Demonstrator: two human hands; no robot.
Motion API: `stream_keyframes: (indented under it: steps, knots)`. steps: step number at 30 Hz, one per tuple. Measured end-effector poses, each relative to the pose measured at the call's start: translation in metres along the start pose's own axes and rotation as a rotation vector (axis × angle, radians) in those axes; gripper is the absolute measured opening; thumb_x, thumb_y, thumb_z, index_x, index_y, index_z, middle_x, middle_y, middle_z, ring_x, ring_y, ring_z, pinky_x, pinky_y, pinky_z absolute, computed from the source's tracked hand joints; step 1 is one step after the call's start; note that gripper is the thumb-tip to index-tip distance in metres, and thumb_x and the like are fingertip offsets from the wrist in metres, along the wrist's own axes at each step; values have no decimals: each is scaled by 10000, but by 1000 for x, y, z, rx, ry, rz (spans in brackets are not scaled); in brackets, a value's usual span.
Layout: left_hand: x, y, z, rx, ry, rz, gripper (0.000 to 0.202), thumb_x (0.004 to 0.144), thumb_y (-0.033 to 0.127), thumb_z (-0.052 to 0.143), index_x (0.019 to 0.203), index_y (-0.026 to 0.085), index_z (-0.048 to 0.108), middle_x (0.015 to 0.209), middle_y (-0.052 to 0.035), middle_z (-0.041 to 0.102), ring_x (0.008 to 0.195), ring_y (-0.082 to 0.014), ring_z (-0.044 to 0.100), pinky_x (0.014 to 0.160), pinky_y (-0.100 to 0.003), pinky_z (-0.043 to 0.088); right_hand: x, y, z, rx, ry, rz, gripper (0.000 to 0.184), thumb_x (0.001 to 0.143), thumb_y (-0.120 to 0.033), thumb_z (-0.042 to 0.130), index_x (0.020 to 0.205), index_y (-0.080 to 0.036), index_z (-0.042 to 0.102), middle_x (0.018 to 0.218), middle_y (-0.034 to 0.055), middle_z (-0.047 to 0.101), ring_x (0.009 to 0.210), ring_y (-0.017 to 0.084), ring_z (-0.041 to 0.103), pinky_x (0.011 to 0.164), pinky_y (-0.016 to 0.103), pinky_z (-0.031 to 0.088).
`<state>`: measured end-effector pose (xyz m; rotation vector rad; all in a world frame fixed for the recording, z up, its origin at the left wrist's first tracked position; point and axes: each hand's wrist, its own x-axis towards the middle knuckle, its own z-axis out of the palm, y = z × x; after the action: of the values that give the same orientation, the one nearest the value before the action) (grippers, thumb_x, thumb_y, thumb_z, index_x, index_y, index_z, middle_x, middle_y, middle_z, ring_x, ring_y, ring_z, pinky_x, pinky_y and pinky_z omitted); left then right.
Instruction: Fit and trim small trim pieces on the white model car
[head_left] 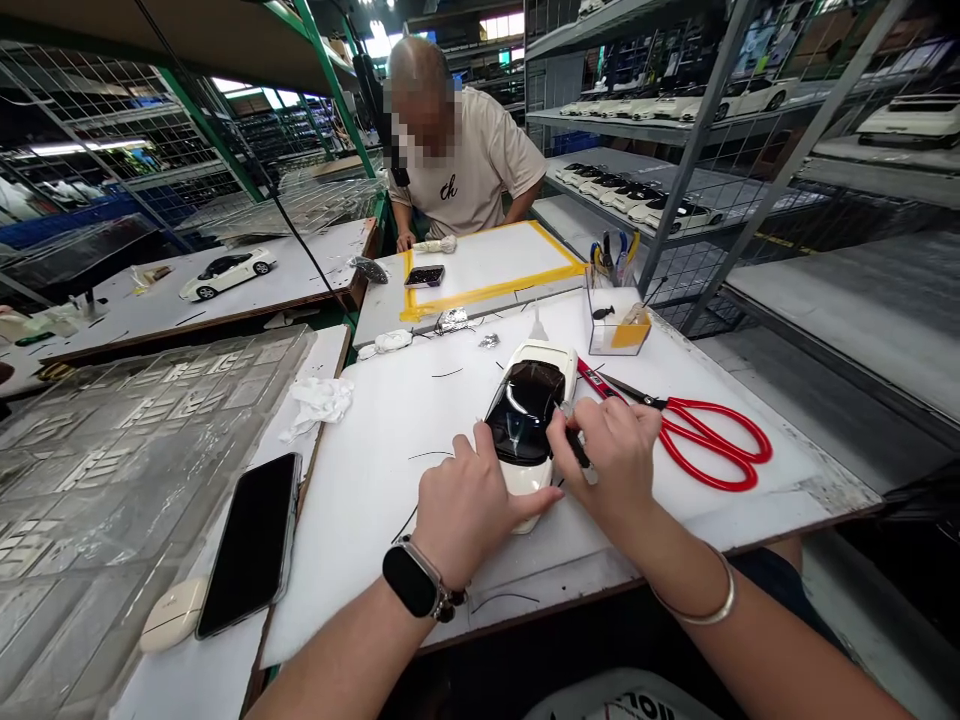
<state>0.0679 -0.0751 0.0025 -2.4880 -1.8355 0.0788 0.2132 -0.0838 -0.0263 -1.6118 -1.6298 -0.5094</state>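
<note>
A white model car [529,408] with a dark glossy roof and windows lies on the white work board [420,420] in front of me. My left hand [466,505], with a black watch on its wrist, grips the near end of the car, thumb stretched along its side. My right hand [611,452], a silver bangle on its wrist, pinches a small dark tool [581,452] against the car's right edge.
Red-handled scissors [701,432] lie right of the car. A clear box [616,320] with small parts stands behind it. A black phone [251,540] and a cream earbud case [172,613] lie left. Across the bench a person in a beige shirt [469,160] leans over a yellow-taped board [487,270]. Shelves hold more model cars.
</note>
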Motion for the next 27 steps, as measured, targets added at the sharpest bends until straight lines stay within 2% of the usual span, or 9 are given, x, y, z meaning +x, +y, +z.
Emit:
stream_keyframes:
  steps: [4, 8, 12, 16, 22, 27]
  knots:
    - [0, 0, 0, 0, -4, -6, 864, 666, 862, 344, 1077, 112, 467, 823, -78, 583, 637, -251, 632, 490, -317, 452, 13, 6, -3, 189, -70, 185, 200, 778, -175, 488, 639, -188, 345, 547, -49, 429, 544, 115, 392, 704, 324, 267]
    - [1, -1, 1, 4, 4, 4, 854, 669, 864, 329, 1061, 118, 471, 808, -74, 575, 621, -246, 626, 474, -314, 441, 36, 15, -6, 302, -187, 352, 208, 676, -141, 505, 604, -185, 316, 471, -79, 336, 468, 88, 274, 681, 305, 286]
    - [2, 0, 1, 11, 4, 9, 886, 672, 863, 330, 1108, 103, 464, 808, -74, 572, 625, -245, 626, 468, -310, 435, 55, 26, -6, 342, -304, 421, 197, 620, -153, 522, 568, -193, 336, 463, -65, 385, 496, 112, 313, 622, 281, 282]
    - [1, -1, 0, 13, 2, 10, 893, 674, 859, 337, 1124, 97, 462, 817, -73, 572, 633, -248, 627, 476, -317, 442, 59, 36, -2, 368, -361, 429, 196, 602, -163, 527, 542, -193, 344, 477, -57, 406, 520, 118, 355, 574, 263, 261]
    - [1, -1, 0, 11, -11, 4, 888, 667, 865, 329, 1112, 109, 460, 830, -81, 577, 647, -246, 627, 493, -307, 449, 42, 41, -6, 504, -325, 446, 245, 635, -192, 570, 545, -197, 342, 482, -66, 359, 479, 95, 331, 487, 244, 239]
    - [1, -1, -1, 8, -14, 2, 899, 669, 863, 333, 1131, 102, 455, 841, -86, 580, 647, -247, 626, 499, -315, 456, 16, 27, -13, 379, -116, 316, 280, 723, -214, 595, 582, -193, 353, 501, -70, 402, 519, 101, 375, 656, 283, 337]
